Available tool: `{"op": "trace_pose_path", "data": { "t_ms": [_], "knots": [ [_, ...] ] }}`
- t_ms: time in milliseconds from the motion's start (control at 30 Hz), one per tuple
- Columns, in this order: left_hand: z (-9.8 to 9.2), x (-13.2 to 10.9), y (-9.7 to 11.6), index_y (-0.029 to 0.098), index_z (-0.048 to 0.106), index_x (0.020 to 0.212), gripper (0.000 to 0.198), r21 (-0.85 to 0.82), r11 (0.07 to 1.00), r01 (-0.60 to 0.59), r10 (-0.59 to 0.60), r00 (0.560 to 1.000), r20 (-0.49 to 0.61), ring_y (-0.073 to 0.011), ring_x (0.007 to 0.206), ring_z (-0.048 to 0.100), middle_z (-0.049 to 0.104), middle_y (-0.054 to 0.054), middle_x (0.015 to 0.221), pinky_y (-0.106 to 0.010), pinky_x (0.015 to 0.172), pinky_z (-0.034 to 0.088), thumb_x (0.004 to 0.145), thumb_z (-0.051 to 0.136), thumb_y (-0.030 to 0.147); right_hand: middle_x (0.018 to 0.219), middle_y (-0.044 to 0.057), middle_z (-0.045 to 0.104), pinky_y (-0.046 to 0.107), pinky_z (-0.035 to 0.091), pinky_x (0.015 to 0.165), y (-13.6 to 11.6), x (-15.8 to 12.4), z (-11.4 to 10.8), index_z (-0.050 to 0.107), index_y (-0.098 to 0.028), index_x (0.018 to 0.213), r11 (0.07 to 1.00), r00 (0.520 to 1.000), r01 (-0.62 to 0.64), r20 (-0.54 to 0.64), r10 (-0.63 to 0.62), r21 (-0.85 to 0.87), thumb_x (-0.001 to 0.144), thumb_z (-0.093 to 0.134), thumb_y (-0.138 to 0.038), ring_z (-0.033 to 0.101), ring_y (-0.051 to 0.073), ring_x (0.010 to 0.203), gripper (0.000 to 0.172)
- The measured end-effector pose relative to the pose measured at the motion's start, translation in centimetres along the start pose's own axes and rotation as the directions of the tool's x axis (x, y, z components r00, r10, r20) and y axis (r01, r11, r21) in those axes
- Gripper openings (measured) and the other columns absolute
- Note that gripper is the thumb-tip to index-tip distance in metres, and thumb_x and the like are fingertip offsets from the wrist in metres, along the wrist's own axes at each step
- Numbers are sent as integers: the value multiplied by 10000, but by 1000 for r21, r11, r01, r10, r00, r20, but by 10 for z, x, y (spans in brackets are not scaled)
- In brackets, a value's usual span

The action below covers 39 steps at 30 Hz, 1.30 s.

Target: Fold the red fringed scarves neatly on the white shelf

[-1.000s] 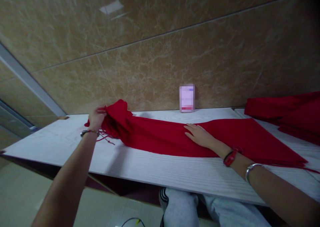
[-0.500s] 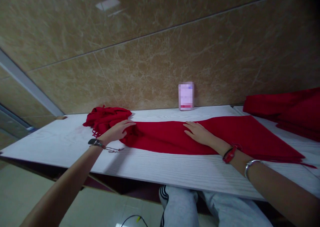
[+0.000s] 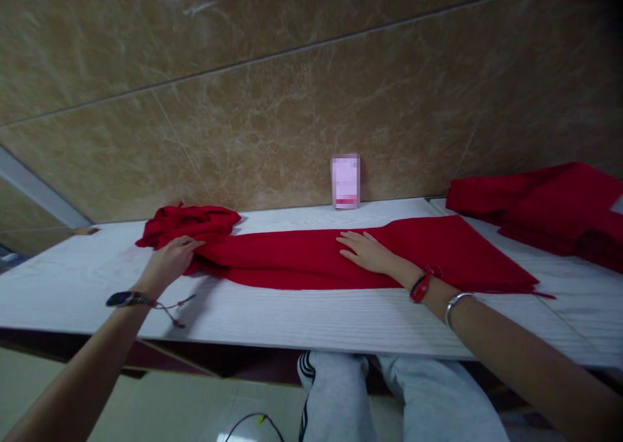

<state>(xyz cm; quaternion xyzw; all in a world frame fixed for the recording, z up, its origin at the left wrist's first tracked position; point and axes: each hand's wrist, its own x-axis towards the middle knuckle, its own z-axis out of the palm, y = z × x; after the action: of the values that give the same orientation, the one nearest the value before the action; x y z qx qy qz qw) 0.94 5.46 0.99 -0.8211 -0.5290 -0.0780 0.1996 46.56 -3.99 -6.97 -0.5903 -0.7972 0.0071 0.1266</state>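
A red scarf (image 3: 292, 260) stretches along the white tabletop, flat and wide at its right end and bunched at the left. My left hand (image 3: 172, 260) is closed on the cloth near the bunched part, pinching it between thumb and fingers. Further right, my right hand (image 3: 367, 252) lies flat on the scarf with its fingers stretched out, pressing on the middle. Behind my left hand sits the crumpled heap of red fabric (image 3: 189, 224); whether it is all one piece with the flat part I cannot tell.
More folded red cloth (image 3: 530, 208) lies at the right end of the white table (image 3: 292, 319). A small blurred pink-white box or card (image 3: 346, 182) stands against the brown marble wall (image 3: 272, 117). Below the front edge are my knees (image 3: 341, 396) and a dark cable (image 3: 253, 417) on the floor.
My left hand has moved left and closed on the cloth, drawing the scarf's left part straighter. My right hand stays flat on the scarf. The view has shifted slightly.
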Motion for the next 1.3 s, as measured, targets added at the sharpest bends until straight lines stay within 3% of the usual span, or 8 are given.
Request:
{"op": "trace_pose_path", "data": {
  "t_ms": [200,333,400,533,667,867,1100,1300],
  "knots": [
    [0,-7,-1,168,645,911,216,196,974,-115,77,979,189,-264,1159,432,507,-106,1271,-401,947,338,746,523,101,1412,110,373,460,218,1058,-1,0,-3,405,-166,1340,1000,999,-10,33,9,10,913,308,-379,303,228,1306,487],
    [-7,-5,40,169,614,1051,340,243,968,-71,46,993,108,-355,1250,322,392,-151,1372,-523,946,300,749,496,64,1410,113,376,479,217,1056,-1,0,-4,407,-162,1337,1000,999,-1,40,0,21,913,313,-381,303,237,1305,487],
    [-14,2,73,182,555,1165,481,136,976,-172,158,981,108,-345,1275,290,378,-137,1377,-509,984,279,712,499,31,1407,120,378,481,226,1053,0,0,-3,413,-150,1333,1000,999,1,38,-2,21,913,319,-375,309,243,1301,486],
    [-20,18,140,200,527,1194,480,-331,769,-546,625,751,212,-217,1143,469,493,-81,1253,-306,984,353,727,524,90,1379,130,417,460,246,1053,2,1,-3,452,-123,1302,999,1000,22,-1,-22,24,912,344,-335,334,247,1285,457],
    [-20,19,179,165,555,1122,339,-336,730,-595,668,724,172,-202,1027,537,556,-91,1106,-292,900,424,792,486,125,1306,129,500,427,280,1049,-6,-3,-10,537,-129,1221,979,981,176,-106,-165,105,881,432,-294,401,235,1239,391],
    [-24,19,189,168,568,1044,246,-167,759,-630,651,740,166,-187,914,585,589,-75,1015,-276,759,479,859,412,121,1203,90,589,366,394,975,-42,-16,-25,549,-167,1198,830,876,482,-125,-467,281,833,541,-349,514,196,1124,409],
    [-39,15,178,172,577,1019,202,-202,776,-598,613,790,19,-159,880,585,597,-56,995,-249,750,470,888,424,162,1090,115,655,307,451,900,-53,-19,-23,626,-109,1085,880,893,447,-131,-430,161,835,444,-120,600,187,1003,309],
    [-33,-4,184,183,570,1022,215,-128,741,-659,671,723,166,-172,835,604,609,-56,959,-259,681,476,872,425,132,1108,96,651,296,449,906,-54,-25,-29,635,-130,1083,830,845,534,-68,-530,160,821,464,-133,594,178,1024,313]
  ]
}}
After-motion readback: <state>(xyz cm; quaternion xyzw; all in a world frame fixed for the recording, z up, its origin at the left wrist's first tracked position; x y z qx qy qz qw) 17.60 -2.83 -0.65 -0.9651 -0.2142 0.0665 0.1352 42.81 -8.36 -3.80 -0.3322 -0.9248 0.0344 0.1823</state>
